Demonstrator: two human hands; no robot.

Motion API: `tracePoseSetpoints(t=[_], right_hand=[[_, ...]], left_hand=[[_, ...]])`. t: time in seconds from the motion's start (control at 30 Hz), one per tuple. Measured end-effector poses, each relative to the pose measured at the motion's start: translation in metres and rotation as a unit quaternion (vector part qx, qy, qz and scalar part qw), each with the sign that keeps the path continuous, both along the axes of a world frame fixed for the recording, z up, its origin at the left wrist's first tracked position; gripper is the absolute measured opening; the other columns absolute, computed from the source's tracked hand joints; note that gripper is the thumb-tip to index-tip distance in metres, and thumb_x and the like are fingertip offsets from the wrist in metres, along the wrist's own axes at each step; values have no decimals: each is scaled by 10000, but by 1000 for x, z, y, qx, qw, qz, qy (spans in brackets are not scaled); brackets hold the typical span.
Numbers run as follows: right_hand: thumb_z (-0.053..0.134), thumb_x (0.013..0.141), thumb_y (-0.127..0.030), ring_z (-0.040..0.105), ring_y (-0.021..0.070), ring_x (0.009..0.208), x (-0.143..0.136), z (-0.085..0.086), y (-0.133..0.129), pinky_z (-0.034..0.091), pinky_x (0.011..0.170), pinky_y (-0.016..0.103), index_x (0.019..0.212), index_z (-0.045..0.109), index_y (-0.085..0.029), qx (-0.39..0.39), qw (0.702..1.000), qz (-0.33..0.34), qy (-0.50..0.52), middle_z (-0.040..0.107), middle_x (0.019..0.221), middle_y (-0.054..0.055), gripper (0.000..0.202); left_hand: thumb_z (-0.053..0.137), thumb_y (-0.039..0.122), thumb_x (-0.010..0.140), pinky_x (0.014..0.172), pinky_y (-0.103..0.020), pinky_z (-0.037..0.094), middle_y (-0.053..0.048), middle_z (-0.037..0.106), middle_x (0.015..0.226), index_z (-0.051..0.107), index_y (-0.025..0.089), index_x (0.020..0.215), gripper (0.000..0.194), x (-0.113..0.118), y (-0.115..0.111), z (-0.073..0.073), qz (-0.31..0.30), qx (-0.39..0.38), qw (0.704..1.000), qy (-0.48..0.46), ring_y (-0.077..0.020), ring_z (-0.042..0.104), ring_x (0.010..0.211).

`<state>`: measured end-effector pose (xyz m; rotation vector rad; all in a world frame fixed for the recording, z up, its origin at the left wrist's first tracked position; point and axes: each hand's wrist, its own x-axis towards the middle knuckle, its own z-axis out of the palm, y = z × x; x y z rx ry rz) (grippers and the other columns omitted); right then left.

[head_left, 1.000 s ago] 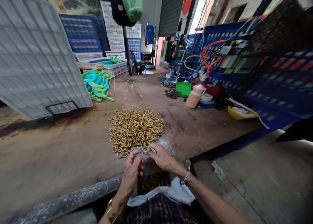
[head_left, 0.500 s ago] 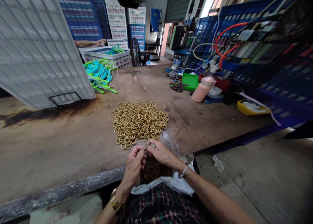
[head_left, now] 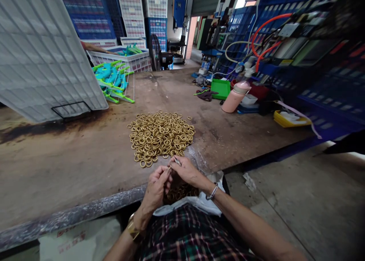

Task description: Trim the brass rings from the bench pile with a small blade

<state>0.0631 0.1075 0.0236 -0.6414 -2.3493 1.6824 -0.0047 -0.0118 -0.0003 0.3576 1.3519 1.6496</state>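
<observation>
At the table's front edge, my left hand (head_left: 156,185) is closed, its thumb and fingertips pinching a brass-coloured ring (head_left: 170,170) that is mostly hidden. Close against it, my right hand (head_left: 186,172) wraps round a slim metal tool (head_left: 177,161); only a short piece of it shows, so its kind is unclear. Just beyond the hands lies a pile of brass-coloured rings (head_left: 162,135) on the wooden table (head_left: 94,158). Below my hands, more rings (head_left: 181,192) sit inside an opened white bag (head_left: 189,204) at my lap.
A large white crate (head_left: 54,56) stands tilted on the left, beside green and turquoise plastic parts (head_left: 112,78). On the right are a pink bottle (head_left: 234,99), a green tray (head_left: 220,89) and a yellow tray (head_left: 291,120). Another person's arm (head_left: 98,49) reaches into a crate behind.
The view has tilted slightly down, so the table sits higher in the picture. My hands stay together at the edge, with the tool showing a little more. The other person's hand has moved into the crate.
</observation>
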Motion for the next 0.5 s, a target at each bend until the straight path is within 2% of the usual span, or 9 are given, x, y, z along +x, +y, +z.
tracePoseSetpoints(t=[0.1, 0.17, 0.3, 0.4, 0.5], right_hand=[[377, 834, -247, 451, 89, 580, 1, 0, 1, 334, 557, 189, 743, 523, -170, 51, 999, -8, -2, 512, 624, -36, 188], [368, 837, -218, 464, 97, 590, 4, -2, 1, 325, 576, 200, 798, 541, -174, 138, 990, -11, -17, 536, 649, -22, 183], [428, 765, -140, 493, 119, 629, 10, -7, -3, 292, 589, 221, 850, 557, -177, 309, 946, 57, -73, 583, 701, 10, 159], [429, 742, -127, 516, 136, 648, 12, -7, -8, 282, 584, 237, 870, 563, -165, 361, 921, 88, -119, 614, 753, 39, 189], [403, 761, -124, 538, 146, 675, 12, -5, -11, 285, 589, 247, 910, 563, -160, 379, 912, 90, -130, 628, 800, 53, 221]], left_hand=[[607, 459, 699, 338, -145, 234, 65, 478, 553, 489, 170, 728, 313, 0, -1, 3, 7, 1, 1000, -8, -29, 359, 377], [617, 475, 681, 335, -144, 228, 66, 478, 550, 488, 172, 727, 332, 1, -1, 5, 14, -4, 1000, -6, -29, 359, 373], [604, 495, 685, 335, -139, 229, 65, 478, 553, 481, 172, 726, 348, 2, 0, 6, 30, -15, 999, 14, -28, 362, 375], [598, 507, 682, 337, -136, 239, 65, 475, 544, 473, 170, 719, 361, 2, 0, 7, 38, -22, 999, 28, -27, 362, 376], [598, 514, 676, 335, -134, 243, 67, 474, 536, 473, 168, 720, 370, 2, -1, 8, 38, -27, 998, 38, -26, 355, 372]])
